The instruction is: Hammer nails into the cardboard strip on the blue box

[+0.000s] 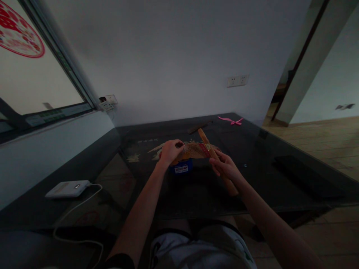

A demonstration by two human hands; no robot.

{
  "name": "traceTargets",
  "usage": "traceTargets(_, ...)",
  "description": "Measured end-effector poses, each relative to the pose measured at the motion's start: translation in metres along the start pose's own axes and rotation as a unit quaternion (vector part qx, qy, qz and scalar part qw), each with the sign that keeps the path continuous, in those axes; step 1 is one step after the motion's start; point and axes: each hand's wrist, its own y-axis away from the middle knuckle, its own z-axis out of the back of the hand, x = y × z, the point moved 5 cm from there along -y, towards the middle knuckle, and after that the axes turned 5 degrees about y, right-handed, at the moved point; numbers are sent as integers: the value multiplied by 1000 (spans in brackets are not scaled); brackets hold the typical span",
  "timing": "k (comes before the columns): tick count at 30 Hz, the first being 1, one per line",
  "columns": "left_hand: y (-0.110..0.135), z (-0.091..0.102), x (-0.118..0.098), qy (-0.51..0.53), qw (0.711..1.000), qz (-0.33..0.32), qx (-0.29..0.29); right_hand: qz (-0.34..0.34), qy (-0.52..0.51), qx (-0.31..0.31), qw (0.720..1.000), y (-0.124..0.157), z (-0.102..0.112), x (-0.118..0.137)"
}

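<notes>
My right hand (224, 166) is wrapped round the wooden handle of a hammer (206, 144). The dark head of the hammer points up and away, above the table. My left hand (171, 151) is closed in a pinch at the left part of a curved tan piece (193, 150) with a speckled surface and a red patterned band near its right end. Whatever sits between those fingertips is too small to make out. Under the left part of the tan piece stands a blue box (181, 167) with a white barcode label.
A dark glossy table (157, 201) lies before me. On it are a white power bank (68, 189) with a cable at the left, a pink ribbon (232, 121) at the back right, a tiny shiny bit (245, 165), and a flat black object (305, 177) at the right.
</notes>
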Motion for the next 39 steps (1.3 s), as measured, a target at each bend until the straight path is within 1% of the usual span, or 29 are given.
traceTargets(7, 1, 1, 1, -27, 1000, 5, -11, 5, 5, 2, 1000, -1, 1, -2)
traceTargets(12, 1, -1, 3, -28, 1000, 8, -7, 11, 51, 5, 999, 0, 0, 0)
traceTargets(15, 0, -2, 2, -24, 1000, 11, 5, 3, 101, 1, 995, 4, 0, 15)
traceTargets(21, 1, -2, 3, -16, 1000, 9, -1, -5, 217, 37, 975, 10, -1, 67)
traceTargets(24, 2, -2, 4, -24, 1000, 4, -2, -8, 243, 45, 969, 13, 0, 79)
traceTargets(27, 1, -1, 2, -34, 999, -6, -10, -9, 245, 45, 969, 17, 0, 81)
traceTargets(31, -1, -2, -2, -35, 999, -14, -22, -11, 237, 34, 971, 20, 3, 76)
traceTargets(36, -2, -6, -2, -42, 999, -23, -7, -7, 234, 14, 972, 20, 8, 74)
traceTargets(39, -2, -6, -1, -43, 999, -23, -2, -10, 246, 18, 969, 21, 10, 74)
